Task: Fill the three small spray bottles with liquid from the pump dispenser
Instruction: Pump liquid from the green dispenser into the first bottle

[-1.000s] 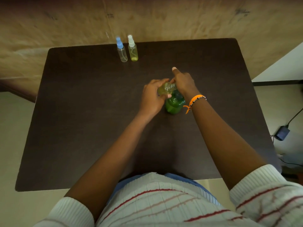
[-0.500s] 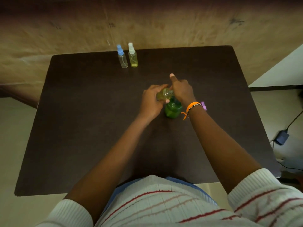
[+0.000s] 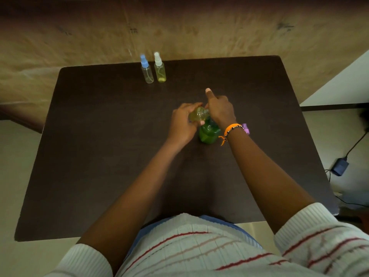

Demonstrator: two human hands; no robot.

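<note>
- Little has changed over the last second: both hands keep the same grips, with only small shifts. Purple spray cap (image 3: 246,128), hidden behind the right wrist a second ago, now shows on the table (image 3: 99,156) beside the orange bracelet (image 3: 231,130).
- Left hand (image 3: 182,124) curls around the small open bottle (image 3: 198,114), holding it tilted against the pump head; yellowish liquid shows inside.
- Right hand (image 3: 219,110) sits curled on top of the green pump dispenser (image 3: 208,132), index finger pointing up and away; whether it is pressing down I cannot tell.
- Judgement: filling of this bottle is under way, level unclear.
- At the far edge stand the blue-capped bottle (image 3: 147,71), which looks clear and empty, and just beside it the white-capped bottle (image 3: 159,69) with some yellow liquid.
- So probably one done, one in hand, one left.
- Nothing blocks the reach to the far bottles; the loose cap lies near the right wrist and could get knocked.
- Charger and cable (image 3: 340,166) lie on the floor at right, well apart.
</note>
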